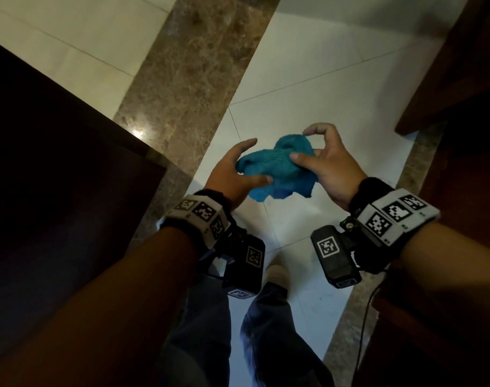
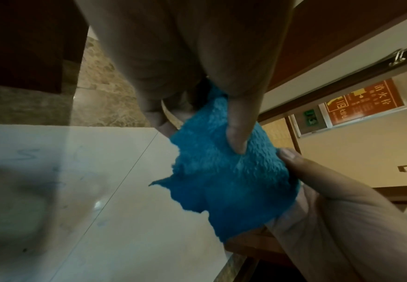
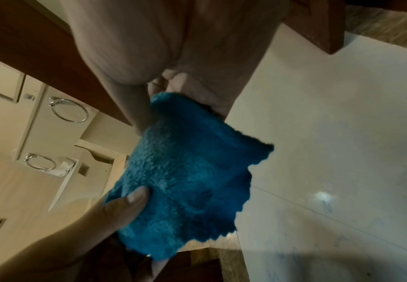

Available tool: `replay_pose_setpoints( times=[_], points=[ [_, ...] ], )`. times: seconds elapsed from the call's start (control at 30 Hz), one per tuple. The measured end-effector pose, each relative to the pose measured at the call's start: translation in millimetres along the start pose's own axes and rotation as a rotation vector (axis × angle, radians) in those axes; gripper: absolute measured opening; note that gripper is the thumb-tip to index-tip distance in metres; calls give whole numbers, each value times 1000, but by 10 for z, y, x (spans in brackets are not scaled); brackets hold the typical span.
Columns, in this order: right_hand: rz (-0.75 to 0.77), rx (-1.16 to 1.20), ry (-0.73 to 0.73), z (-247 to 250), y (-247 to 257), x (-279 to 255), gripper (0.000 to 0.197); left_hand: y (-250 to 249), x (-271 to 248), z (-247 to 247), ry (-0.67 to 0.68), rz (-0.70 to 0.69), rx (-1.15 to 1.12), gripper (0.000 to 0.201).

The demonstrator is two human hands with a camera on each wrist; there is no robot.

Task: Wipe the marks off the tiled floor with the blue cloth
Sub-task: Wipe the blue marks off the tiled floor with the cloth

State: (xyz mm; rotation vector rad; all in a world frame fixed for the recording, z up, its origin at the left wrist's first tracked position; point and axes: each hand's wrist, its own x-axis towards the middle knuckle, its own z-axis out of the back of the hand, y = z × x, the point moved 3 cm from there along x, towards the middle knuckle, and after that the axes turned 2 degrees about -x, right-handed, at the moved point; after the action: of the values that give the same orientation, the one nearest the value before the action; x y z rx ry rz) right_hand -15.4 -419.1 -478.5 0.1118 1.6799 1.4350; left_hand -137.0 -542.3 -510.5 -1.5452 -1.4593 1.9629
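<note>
A crumpled blue cloth [image 1: 277, 169] hangs in the air above the white tiled floor [image 1: 322, 88], held between both hands. My left hand [image 1: 259, 160] pinches its left side, thumb on top and fingers underneath; the left wrist view shows that thumb [image 2: 238, 137] pressed into the cloth [image 2: 221, 181]. My right hand [image 1: 302, 145] grips the right side with thumb and curled fingers. Seen from the right wrist, the cloth [image 3: 185, 181] droops from the right hand, with the left thumb [image 3: 135, 200] on its lower edge. Faint pen marks [image 2: 26, 154] [image 3: 325, 206] show on the white tiles.
Dark wooden furniture [image 1: 56, 177] stands at the left and a brown wooden frame [image 1: 461, 79] at the right. A brown marble strip [image 1: 188, 88] crosses the floor. My legs and a shoe [image 1: 277, 272] stand below the hands. A black cable [image 1: 363, 331] hangs from the right wrist.
</note>
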Motion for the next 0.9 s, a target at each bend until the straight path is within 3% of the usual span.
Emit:
replay_pose_setpoints(
  times=[0.13, 0.23, 0.33, 0.47, 0.53, 0.63, 0.73, 0.83, 0.9],
  points=[
    [27, -77, 136, 26, -15, 41, 54, -22, 24, 53, -38, -65, 130, 43],
    [57, -370, 161, 56, -60, 80, 61, -53, 39, 78, -33, -91, 320, 28],
    [92, -611, 68, 94, -72, 83, 37, -17, 55, 102, 3, -56, 475, 14],
    [98, -714, 32, 137, -119, 63, 10, 21, 62, 128, -9, -37, 510, 41],
    [84, -672, 47, 135, -122, 48, 8, 56, 63, 109, -28, -21, 546, 30],
    [30, -482, 92, 106, -98, 11, 14, 74, 44, 88, -112, -24, 581, 53],
    [-6, -310, 32, 119, -116, 15, 16, 43, 9, 58, -185, -69, 472, 58],
    [-61, -90, -11, 122, -158, 8, 13, 22, -30, -39, -87, -1, 289, 54],
    [-87, 38, 4, 97, -163, -12, 16, 12, -49, -119, -9, 52, 208, 71]
  ],
)
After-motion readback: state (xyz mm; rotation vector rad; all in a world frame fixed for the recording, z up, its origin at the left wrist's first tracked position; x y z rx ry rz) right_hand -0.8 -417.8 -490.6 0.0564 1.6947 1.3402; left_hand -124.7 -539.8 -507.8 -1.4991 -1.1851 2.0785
